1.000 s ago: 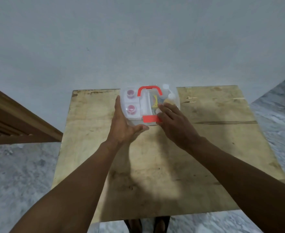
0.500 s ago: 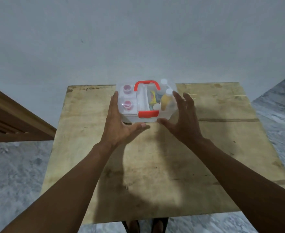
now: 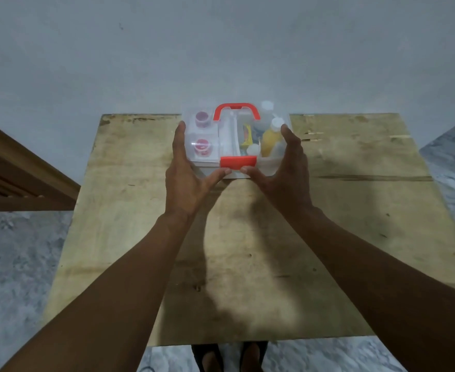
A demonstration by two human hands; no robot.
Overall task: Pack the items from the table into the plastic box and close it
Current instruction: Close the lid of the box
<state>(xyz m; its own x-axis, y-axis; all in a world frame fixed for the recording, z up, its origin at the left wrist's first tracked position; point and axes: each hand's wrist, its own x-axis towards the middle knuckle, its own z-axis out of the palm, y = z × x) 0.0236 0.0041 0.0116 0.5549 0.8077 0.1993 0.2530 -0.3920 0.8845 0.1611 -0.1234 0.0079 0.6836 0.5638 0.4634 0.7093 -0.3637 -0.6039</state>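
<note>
A clear plastic box (image 3: 272, 163) with an orange handle (image 3: 236, 108) and an orange front latch (image 3: 237, 161) sits at the far middle of the wooden table (image 3: 355, 210). Its clear lid is down. Through the lid I see two pink-capped jars (image 3: 202, 147) on the left, a yellow bottle (image 3: 269, 139) and white-capped bottles on the right. My left hand (image 3: 187, 178) grips the box's left side, thumb under the front edge. My right hand (image 3: 282, 173) grips its right side, thumb near the latch.
A grey wall rises right behind the table's far edge. A wooden rail or frame (image 3: 19, 178) stands to the left. Marbled floor (image 3: 11, 277) surrounds the table, and my feet (image 3: 229, 357) show below the near edge.
My right hand has left the lid and latch and taken the box's right side. Both hands have closed in on the box, which looks slightly raised or pulled toward me.
</note>
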